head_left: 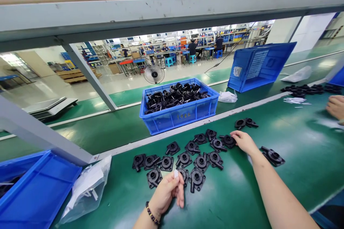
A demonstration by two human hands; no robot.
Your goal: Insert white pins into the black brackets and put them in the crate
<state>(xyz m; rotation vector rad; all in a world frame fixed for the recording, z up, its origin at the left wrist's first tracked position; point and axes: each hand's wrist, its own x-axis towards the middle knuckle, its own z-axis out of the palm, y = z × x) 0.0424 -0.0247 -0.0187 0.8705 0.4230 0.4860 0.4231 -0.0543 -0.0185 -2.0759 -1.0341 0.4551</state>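
Several black plastic pump housings (pixel 185 157) lie in rows on the green bench mat (pixel 295 143). My left hand (pixel 168 193), with a bead bracelet on the wrist, pinches a small white piece (pixel 176 174) just in front of the nearest housings. My right hand (pixel 243 140) reaches forward, its fingertips touching a housing (pixel 228 140) at the right end of the back row. One housing (pixel 272 156) lies alone to the right of my forearm, and two more (pixel 245 123) sit further back.
A blue bin (pixel 178 116) full of black housings stands behind the rows. An empty blue crate (pixel 258 65) lies on its side at back right. A blue lid (pixel 37 189) and clear bag (pixel 86 186) lie at left. Another person's hand (pixel 335 106) shows at right.
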